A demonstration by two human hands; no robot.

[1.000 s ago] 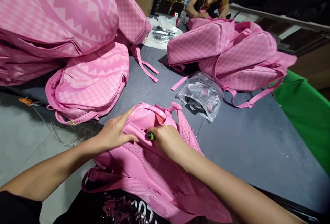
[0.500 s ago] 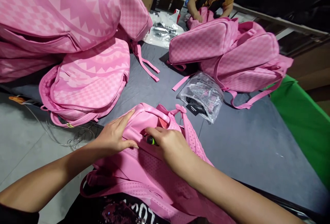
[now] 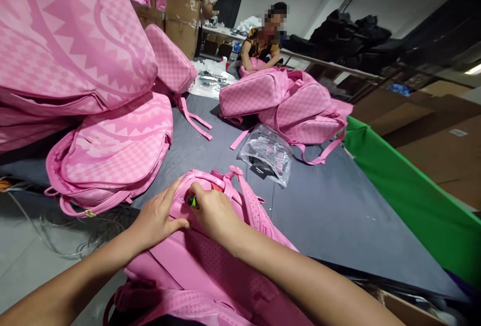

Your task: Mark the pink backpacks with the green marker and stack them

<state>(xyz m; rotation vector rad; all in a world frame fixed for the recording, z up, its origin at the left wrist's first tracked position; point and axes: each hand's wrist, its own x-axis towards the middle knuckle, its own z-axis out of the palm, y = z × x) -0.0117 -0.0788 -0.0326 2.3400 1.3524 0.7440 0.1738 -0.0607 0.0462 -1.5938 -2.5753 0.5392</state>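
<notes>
A pink backpack [image 3: 173,261] leans against my body at the table's near edge, its strap side facing up. My left hand [image 3: 160,216] grips its upper left edge, fingers stretched along the top and thumb on the back panel. Near the top handle, my right hand [image 3: 216,211] is closed around a small tool with a black-and-green handle [image 3: 192,201]. The handle's end sticks out beside the fingers; the tool's working end is hidden. A bit of red [image 3: 217,187] shows just behind the right hand.
More pink backpacks [image 3: 108,150] are stacked at left, and others [image 3: 285,98] lie across the table [image 3: 323,216]. A clear plastic bag [image 3: 266,153] with a black tag lies between. Green sheeting [image 3: 406,171] borders the right. Two people work beyond, near a cardboard box [image 3: 183,20].
My view has tilted up and swung right, showing more of the room. My right hand with the tool sits slightly closer to my left hand on the backpack.
</notes>
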